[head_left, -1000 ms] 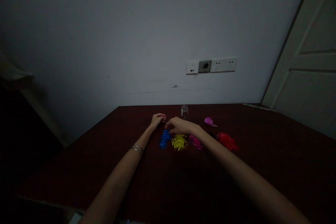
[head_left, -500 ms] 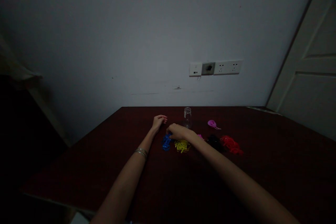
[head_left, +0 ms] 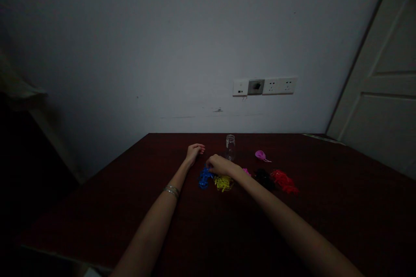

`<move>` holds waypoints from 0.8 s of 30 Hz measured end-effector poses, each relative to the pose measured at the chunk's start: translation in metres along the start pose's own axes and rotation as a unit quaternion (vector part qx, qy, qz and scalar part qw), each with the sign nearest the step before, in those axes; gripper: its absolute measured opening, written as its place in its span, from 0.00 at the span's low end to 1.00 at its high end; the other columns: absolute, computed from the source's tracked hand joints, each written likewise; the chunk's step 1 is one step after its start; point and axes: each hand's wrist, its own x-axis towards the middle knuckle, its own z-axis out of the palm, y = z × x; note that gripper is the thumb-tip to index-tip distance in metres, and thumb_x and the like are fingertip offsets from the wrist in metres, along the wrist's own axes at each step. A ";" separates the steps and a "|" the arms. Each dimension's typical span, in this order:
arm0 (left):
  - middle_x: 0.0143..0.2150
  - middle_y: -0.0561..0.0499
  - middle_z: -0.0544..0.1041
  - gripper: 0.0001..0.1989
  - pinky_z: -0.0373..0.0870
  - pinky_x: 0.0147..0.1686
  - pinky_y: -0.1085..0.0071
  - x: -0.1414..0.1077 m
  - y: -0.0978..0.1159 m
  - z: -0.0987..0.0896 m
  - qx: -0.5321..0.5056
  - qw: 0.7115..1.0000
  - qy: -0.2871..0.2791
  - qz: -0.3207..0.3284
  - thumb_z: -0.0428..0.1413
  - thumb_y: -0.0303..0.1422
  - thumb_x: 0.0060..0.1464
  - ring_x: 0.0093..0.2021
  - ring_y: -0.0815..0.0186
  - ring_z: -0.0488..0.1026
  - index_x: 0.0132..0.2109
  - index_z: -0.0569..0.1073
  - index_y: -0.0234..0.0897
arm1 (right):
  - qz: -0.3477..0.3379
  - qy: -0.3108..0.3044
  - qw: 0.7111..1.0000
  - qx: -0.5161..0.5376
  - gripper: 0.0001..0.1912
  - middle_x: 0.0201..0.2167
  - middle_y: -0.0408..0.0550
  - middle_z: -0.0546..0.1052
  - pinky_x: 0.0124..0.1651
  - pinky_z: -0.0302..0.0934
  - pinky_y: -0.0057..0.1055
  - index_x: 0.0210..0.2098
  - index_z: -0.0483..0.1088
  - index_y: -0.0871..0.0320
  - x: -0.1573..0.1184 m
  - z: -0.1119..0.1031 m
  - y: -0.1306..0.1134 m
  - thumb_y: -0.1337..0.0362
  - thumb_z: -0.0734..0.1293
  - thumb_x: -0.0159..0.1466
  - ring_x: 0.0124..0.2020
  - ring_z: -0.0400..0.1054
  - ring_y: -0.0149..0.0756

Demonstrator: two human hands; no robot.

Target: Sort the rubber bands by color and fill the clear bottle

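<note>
One dark worktop (head_left: pixel 130 207) carries the piles. The right hand (head_left: pixel 219 165) reaches down at the blue pile (head_left: pixel 204 178), fingers bent, their grip unclear; the left hand (head_left: pixel 194 152) lies near, loosely curled. Better pinch lightly, without dragging the yellow pile (head_left: pixel 223 184).

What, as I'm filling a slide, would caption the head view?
Right hand at the blue pile beside a yellow pile, left hand nearby, clear jar standing behind.

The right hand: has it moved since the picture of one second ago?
Yes, slightly: the right hand is now lower in the view against the glass jar, whose lower part it covered then.
</note>
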 end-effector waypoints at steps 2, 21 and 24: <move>0.23 0.49 0.74 0.09 0.64 0.23 0.77 0.001 -0.001 0.000 0.004 1.000 -0.002 0.001 0.50 0.23 0.36 0.22 0.72 0.68 0.27 0.74 0.29 | 0.003 -0.003 1.000 0.005 0.13 0.32 0.52 0.78 0.33 0.56 0.23 0.35 0.75 0.60 0.001 0.001 0.001 0.72 0.61 0.53 0.32 0.71 0.34; 0.31 0.47 0.76 0.12 0.66 0.28 0.74 0.000 0.029 0.023 0.027 0.997 -0.064 0.021 0.56 0.25 0.37 0.29 0.69 0.71 0.35 0.74 0.31 | -0.024 0.111 0.973 0.199 0.10 0.24 0.46 0.75 0.29 0.55 0.23 0.31 0.76 0.64 -0.015 -0.057 0.011 0.69 0.64 0.52 0.25 0.64 0.28; 0.35 0.47 0.76 0.18 0.66 0.32 0.73 -0.002 0.033 0.036 0.041 0.992 -0.113 0.033 0.58 0.24 0.36 0.32 0.68 0.71 0.40 0.73 0.32 | 0.004 0.144 0.959 0.245 0.11 0.24 0.47 0.75 0.30 0.57 0.24 0.32 0.75 0.65 -0.020 -0.077 0.024 0.66 0.64 0.52 0.26 0.65 0.29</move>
